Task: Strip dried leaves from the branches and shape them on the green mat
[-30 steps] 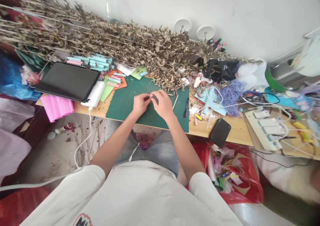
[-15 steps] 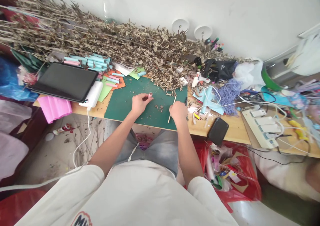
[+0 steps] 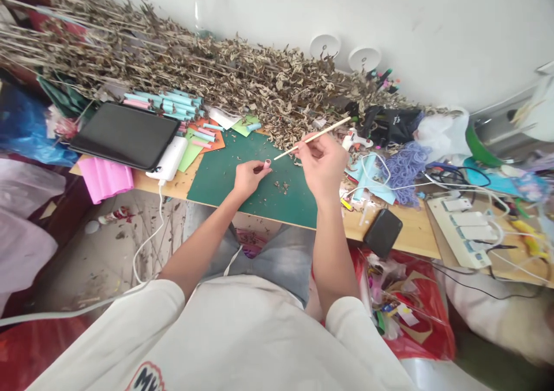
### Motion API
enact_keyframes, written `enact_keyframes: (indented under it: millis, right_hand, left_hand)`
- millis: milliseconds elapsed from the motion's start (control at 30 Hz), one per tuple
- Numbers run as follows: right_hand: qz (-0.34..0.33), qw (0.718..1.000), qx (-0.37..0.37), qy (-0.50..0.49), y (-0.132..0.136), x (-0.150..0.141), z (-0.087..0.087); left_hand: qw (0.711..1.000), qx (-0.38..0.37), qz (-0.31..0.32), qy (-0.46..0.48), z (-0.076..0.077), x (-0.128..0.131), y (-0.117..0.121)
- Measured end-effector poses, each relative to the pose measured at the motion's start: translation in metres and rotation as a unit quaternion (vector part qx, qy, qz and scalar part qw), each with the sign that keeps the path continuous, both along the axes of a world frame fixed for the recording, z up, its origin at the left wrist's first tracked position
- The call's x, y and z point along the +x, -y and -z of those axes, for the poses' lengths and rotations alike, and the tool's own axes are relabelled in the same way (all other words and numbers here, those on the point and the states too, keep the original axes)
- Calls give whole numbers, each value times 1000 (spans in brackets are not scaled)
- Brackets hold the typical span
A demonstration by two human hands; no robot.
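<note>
My left hand (image 3: pixel 249 179) pinches a small pink paper tube (image 3: pixel 267 164) upright between thumb and fingers, over the green cutting mat (image 3: pixel 216 175). In my right hand (image 3: pixel 324 160) is a thin wooden stick (image 3: pixel 333 127), held like a pen. Its lower tip points left and stops just short of the tube, apart from it. A few dry leaf crumbs (image 3: pixel 282 187) lie on the mat between the hands. Behind them spreads a heap of dried leafy stalks (image 3: pixel 242 68).
Left of the mat are a black tablet (image 3: pixel 125 134), a white power bank (image 3: pixel 169 157) and rolled blue and pink tubes (image 3: pixel 179 102). On the right lie a glue gun (image 3: pixel 358 139), purple yarn (image 3: pixel 402 169), a black phone (image 3: pixel 382 233) and a power strip (image 3: pixel 459 229).
My right hand has risen off the mat with the stick, turning it from nearly upright to a slant toward the tube. My left hand keeps its pinch on the tube. The view has shifted slightly.
</note>
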State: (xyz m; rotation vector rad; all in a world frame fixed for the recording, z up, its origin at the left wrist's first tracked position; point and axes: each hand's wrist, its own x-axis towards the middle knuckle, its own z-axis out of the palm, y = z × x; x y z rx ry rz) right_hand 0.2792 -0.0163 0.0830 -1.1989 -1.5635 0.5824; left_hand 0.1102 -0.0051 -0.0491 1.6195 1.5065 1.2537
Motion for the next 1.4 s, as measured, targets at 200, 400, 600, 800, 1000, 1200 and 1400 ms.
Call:
enact_keyframes:
  millis: [200, 400, 600, 800, 1000, 1200, 1400]
  right_hand:
    - [-4, 997, 23, 70, 1, -17, 9]
    - [-30, 988, -28, 152, -2, -31, 23]
    - [-42, 984, -35, 169, -6, -29, 21]
    - [-65, 975, -47, 205, -10, -23, 16]
    - [-68, 972, -63, 217, -11, -26, 13]
    - [-82, 978, -67, 182, -12, -29, 15]
    - [-64, 978, -57, 192, -15, -27, 16]
  left_hand:
    - [1000, -4, -1, 3, -4, 1, 1]
    - [1000, 0, 11, 8, -8, 0, 1]
    - [1000, -10, 7, -2, -8, 1, 1]
    - [1000, -6, 11, -5, -5, 0, 0]
    - [1000, -8, 10, -7, -4, 0, 0]
    - [1000, -5, 10, -1, -4, 0, 0]
    - [1000, -10, 7, -3, -4, 0, -1]
